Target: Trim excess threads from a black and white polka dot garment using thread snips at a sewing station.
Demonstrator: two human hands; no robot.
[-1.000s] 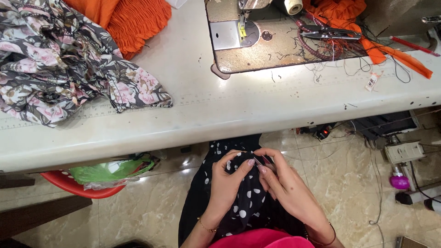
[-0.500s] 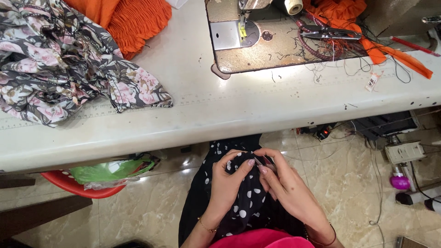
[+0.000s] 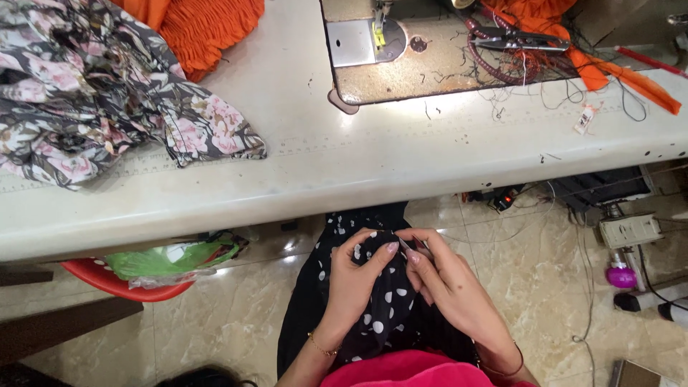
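Black fabric with white dots (image 3: pixel 387 308) lies across my lap, below the table edge. My left hand (image 3: pixel 355 283) bunches a fold of it, fingers curled over the top. Right beside it, my right hand (image 3: pixel 448 287) pinches a small thin metal tool (image 3: pixel 410 247) against the same fold. The two hands touch at the fingertips. What the tool's tip does in the cloth is hidden.
A white sewing table (image 3: pixel 401 165) spans the view, with the sewing machine bed (image 3: pixel 423 54), scissors (image 3: pixel 516 39), orange cloth (image 3: pixel 208 25) and a floral fabric pile (image 3: pixel 107 93). A red basin (image 3: pixel 125 287) with a green bag sits under the table. Cables and a motor box (image 3: pixel 631 229) lie at right.
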